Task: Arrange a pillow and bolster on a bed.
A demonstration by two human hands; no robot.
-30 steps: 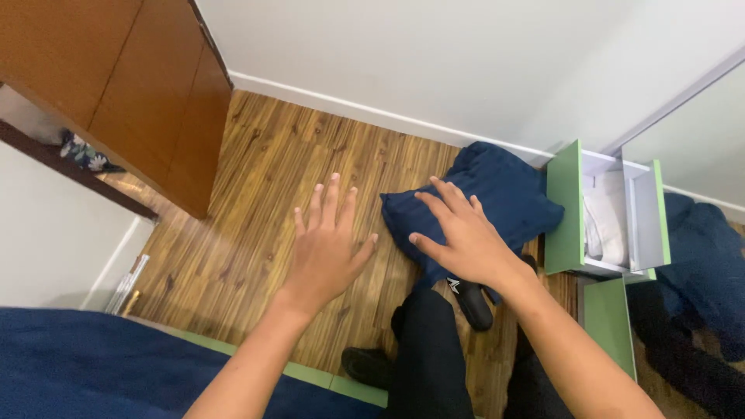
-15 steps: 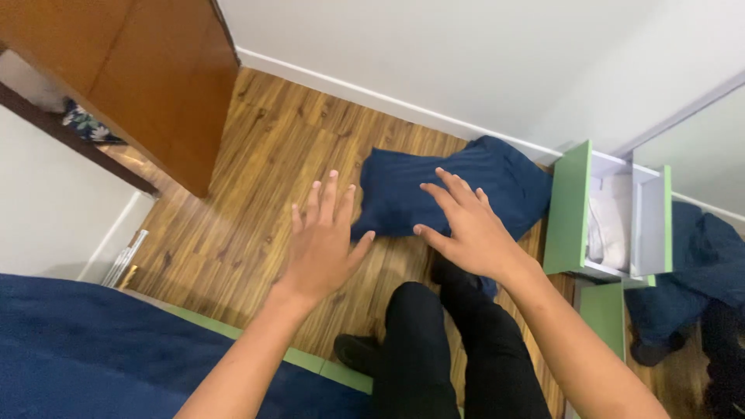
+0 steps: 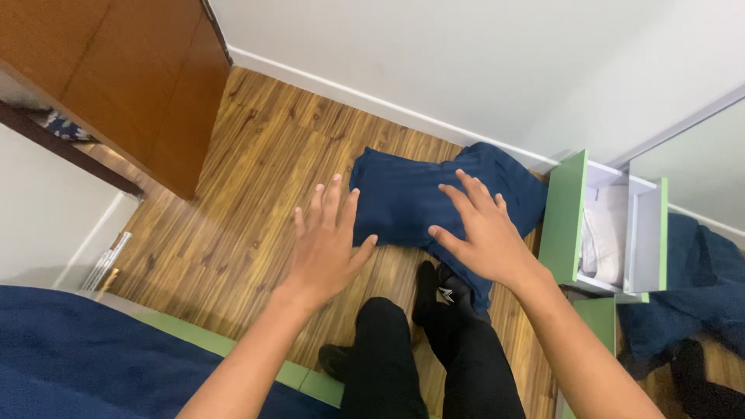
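The left hand [image 3: 324, 242] is spread flat, fingers apart and pointing away from the body, palm down above the floor [image 3: 233, 202]. It holds nothing; its thumb tip lies at the near left edge of the pillow [image 3: 403, 203], though whether it actually touches cannot be told. The right hand [image 3: 481, 233] is likewise wide open, fingers fanned, palm down over the right half of the pillow — nothing is gripped, and contact with the fabric cannot be made out.

The pillow is dark blue and lies on the wooden floor, near the white wall [image 3: 466, 62] and its baseboard. More dark blue cloth [image 3: 504, 174] bunches behind and to the right of it, reaching the green drawer [image 3: 565, 213].

That drawer stands pulled open just right of the right hand — white inside, with pale folded cloth [image 3: 601, 244] in it. Below the hands are the person's legs in black trousers [image 3: 434, 357], with a black shoe [image 3: 442, 299] touching the near edge of the blue fabric.

At the upper left is a brown wooden cabinet door [image 3: 132, 77]. At the lower left lies a blue blanket [image 3: 85, 357] on a green-edged bed.
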